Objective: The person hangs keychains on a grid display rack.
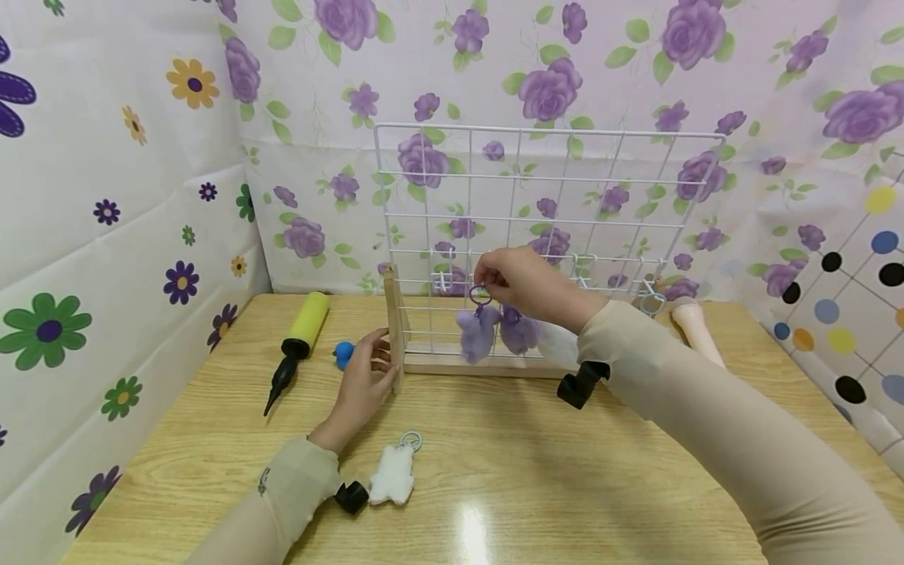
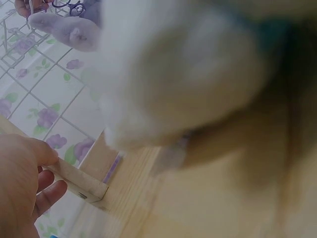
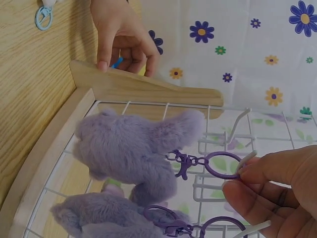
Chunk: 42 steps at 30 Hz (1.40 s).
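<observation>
My right hand (image 1: 526,286) pinches a purple key ring (image 3: 222,165) at a hook of the white wire rack (image 1: 533,176). From that ring hangs a fluffy purple plush keychain (image 1: 478,333). A second purple plush keychain (image 1: 519,333) hangs beside it, its ring on another hook. My left hand (image 1: 367,369) holds the rack's wooden side piece (image 1: 394,326), thumb against its edge and the other fingers bent on the outer side. Near the left wrist lies a white plush keychain (image 1: 392,474) with a pale blue ring; it blurs much of the left wrist view.
A yellow hand pump (image 1: 308,322) with a black nozzle and a small blue duck (image 1: 343,355) lie left of the rack. Behind the right hand is a white plush (image 1: 558,343). A pale pink object (image 1: 695,329) lies at the right. Flowered cloth (image 1: 304,78) hangs behind.
</observation>
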### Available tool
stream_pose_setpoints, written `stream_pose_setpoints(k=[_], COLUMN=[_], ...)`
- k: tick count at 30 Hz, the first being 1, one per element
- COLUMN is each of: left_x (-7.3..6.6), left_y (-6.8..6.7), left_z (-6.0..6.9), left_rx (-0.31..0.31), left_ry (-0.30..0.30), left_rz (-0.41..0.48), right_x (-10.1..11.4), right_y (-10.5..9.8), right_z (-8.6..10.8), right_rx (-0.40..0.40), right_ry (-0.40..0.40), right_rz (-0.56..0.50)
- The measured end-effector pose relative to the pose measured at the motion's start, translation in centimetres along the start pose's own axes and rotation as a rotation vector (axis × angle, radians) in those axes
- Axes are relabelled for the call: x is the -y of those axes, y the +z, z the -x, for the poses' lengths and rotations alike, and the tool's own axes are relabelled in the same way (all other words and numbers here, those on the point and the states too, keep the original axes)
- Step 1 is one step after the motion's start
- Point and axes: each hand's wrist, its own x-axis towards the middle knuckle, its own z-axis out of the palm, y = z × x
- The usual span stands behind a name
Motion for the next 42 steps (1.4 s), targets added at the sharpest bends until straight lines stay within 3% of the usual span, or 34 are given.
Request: stream_pose_setpoints(k=[16,27,34,42], left_x=[-0.1,-0.1,0.0,-0.1], left_y=[-0.1,-0.2,-0.1,0.0], left_z=[0.1,0.1,0.1,0.1], left_rx=[-0.008,-0.011,-0.029,-0.019], left_ry=[0.007,0.016,0.052,0.022], left_rz=[-0.004,0.003,-0.005,0.011], right_x=[0.3,1.0,1.5,1.5], right_y=[-0.3,-0.5,0.6,2.7], right_z=[0.8,2.2,3.1,3.7], right_rx=[-0.077,-0.132,-0.157,-0.177], right_ry=[0.015,-0.022,-0.033,-0.085], right_rz=[-0.091,-0.16,-0.213,-0.293])
